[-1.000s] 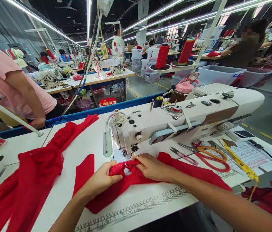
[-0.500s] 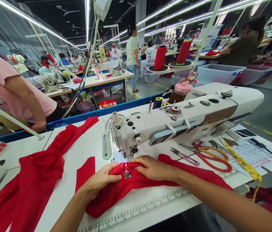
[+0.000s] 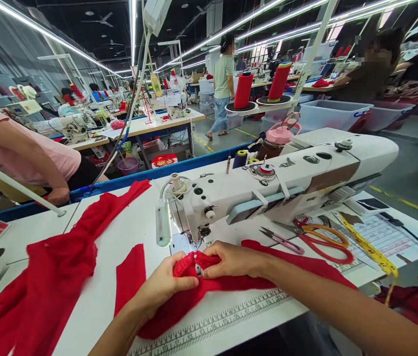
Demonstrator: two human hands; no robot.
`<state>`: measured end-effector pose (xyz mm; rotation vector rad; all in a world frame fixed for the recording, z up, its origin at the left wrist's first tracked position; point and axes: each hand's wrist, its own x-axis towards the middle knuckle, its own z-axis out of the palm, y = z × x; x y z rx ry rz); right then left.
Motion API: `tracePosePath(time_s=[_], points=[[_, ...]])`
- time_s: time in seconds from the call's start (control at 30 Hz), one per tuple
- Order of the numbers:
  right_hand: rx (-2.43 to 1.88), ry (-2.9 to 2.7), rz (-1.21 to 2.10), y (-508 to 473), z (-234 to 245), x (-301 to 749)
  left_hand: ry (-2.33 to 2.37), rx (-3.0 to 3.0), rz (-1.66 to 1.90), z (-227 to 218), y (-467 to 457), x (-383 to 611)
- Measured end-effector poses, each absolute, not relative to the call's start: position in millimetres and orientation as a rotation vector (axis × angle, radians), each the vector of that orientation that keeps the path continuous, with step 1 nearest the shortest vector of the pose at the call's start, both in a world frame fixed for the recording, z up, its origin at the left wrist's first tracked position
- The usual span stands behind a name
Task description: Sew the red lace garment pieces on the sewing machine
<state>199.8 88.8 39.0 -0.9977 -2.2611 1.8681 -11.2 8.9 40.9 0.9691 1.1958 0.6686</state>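
Note:
My left hand (image 3: 164,286) and my right hand (image 3: 231,260) both pinch a piece of red lace fabric (image 3: 209,287) just in front of the needle of a white sewing machine (image 3: 268,190). The thumbs and fingers are closed on the bunched cloth, a few centimetres apart. The fabric trails to the right under my right forearm and down toward the ruler strip (image 3: 216,321) on the table's front edge.
A pile of red fabric (image 3: 45,267) lies at the left. Red and orange scissors (image 3: 323,242), thread snips (image 3: 281,240) and a yellow tape measure (image 3: 368,247) lie right of the machine. A person in pink (image 3: 19,148) sits at the left. Red thread cones (image 3: 244,89) stand behind.
Both hands have drawn the red fabric slightly toward me, away from the needle. In the background a person in a green shirt has walked to the right.

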Motion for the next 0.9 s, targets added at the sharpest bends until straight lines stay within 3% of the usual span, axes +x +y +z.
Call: tracePosePath(time_s=[0.43,0.77,0.9], points=[[-1.015,-2.236,1.683,80,33,195,1.597,1.403,0.554,24,5,-7],[-1.335,-2.451,0.904,63,22,188,1.905,1.626,0.425,23,1,-3],[-1.281,-2.473,0.547,52,33,203,2.151,2.160,0.854,11,-18,-5]])
